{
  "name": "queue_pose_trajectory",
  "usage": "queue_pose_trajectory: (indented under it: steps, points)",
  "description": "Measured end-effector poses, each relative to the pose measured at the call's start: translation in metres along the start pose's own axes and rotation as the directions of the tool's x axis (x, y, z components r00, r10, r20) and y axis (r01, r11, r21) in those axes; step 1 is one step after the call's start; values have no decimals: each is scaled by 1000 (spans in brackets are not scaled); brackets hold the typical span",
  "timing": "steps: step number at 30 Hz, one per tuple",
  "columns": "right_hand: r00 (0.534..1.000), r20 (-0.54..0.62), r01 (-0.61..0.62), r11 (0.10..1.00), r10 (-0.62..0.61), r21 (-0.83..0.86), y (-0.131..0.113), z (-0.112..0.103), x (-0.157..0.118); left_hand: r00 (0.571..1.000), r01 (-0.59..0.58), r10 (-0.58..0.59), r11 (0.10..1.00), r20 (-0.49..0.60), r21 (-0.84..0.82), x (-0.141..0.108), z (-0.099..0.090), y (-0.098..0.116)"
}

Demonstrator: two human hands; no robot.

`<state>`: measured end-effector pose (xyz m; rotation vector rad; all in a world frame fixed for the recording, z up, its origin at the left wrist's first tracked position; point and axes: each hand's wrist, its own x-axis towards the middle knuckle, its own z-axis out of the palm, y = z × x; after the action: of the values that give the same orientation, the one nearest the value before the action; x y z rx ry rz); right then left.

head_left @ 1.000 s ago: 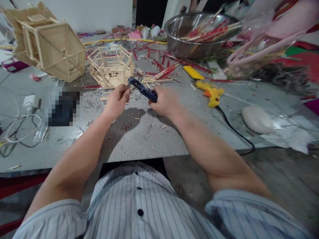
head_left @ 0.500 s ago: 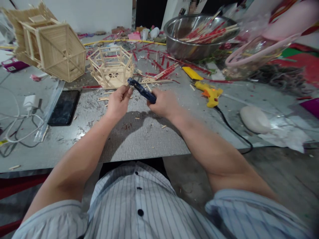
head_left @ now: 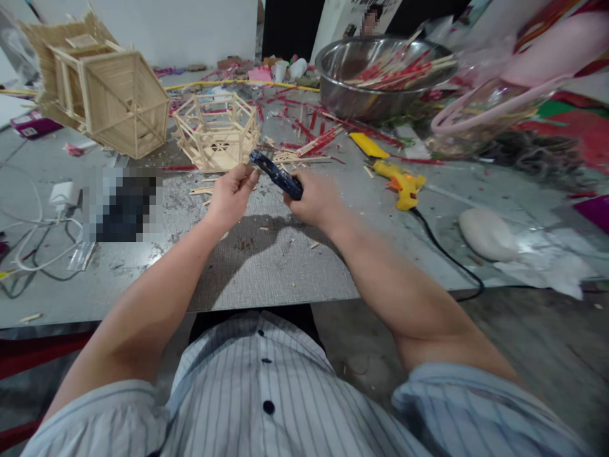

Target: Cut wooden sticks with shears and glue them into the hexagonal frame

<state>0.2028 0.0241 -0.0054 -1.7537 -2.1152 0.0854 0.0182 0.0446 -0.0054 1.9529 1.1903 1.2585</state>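
Observation:
My right hand (head_left: 314, 195) is wrapped round a dark blue plier-like hand tool (head_left: 278, 175), whose head points up and left toward my other hand. The fingers of my left hand (head_left: 233, 193) are pinched together at the tool's head. Whatever they grip is too small and hidden to make out. Just beyond the hands stands an open frame of thin wooden sticks (head_left: 216, 136) with a many-sided shape. Several loose pale sticks (head_left: 202, 190) lie beside my left hand. Short cut bits (head_left: 314, 244) are scattered on the table nearer me.
A larger stick-built model (head_left: 126, 108) rests tilted at the back left. Rightward are a yellow glue gun (head_left: 404, 184) with a black cord, a steel basin (head_left: 380, 95) of red-and-pale sticks, and a white rounded object (head_left: 488, 233). Chargers and cables (head_left: 61, 197) lie left.
The view has shifted slightly. The tool's head is turned a little, and both hands stay close together in nearly the same place.

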Motion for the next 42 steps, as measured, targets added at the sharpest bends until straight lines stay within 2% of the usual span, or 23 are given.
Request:
queue_pose_trajectory:
  steps: [7,14,23,29,35,40,42]
  points:
    - [1000,-9,18,999,-17,44,5,3,0,996,29,-24,998,88,-58,1,-5,2]
    - [999,-23,31,999,-30,20,4,-1,-1,987,74,-53,988,154,-134,1,-10,9]
    - [1000,-8,-15,999,14,-41,-3,-5,-1,989,76,-61,991,136,-111,2,-11,4]
    - [999,34,-33,999,34,-35,-4,-1,2,995,9,8,986,102,-165,3,-6,-9]
    - [998,55,-17,999,19,-35,-1,-5,3,988,-10,54,957,145,-291,5,-6,-8]
    - [999,19,-27,998,28,-48,0,-2,2,981,-14,75,949,180,-316,6,-8,-5]
    - [1000,-4,-17,999,17,-28,-1,2,2,983,-42,90,957,157,-288,6,-8,-8]
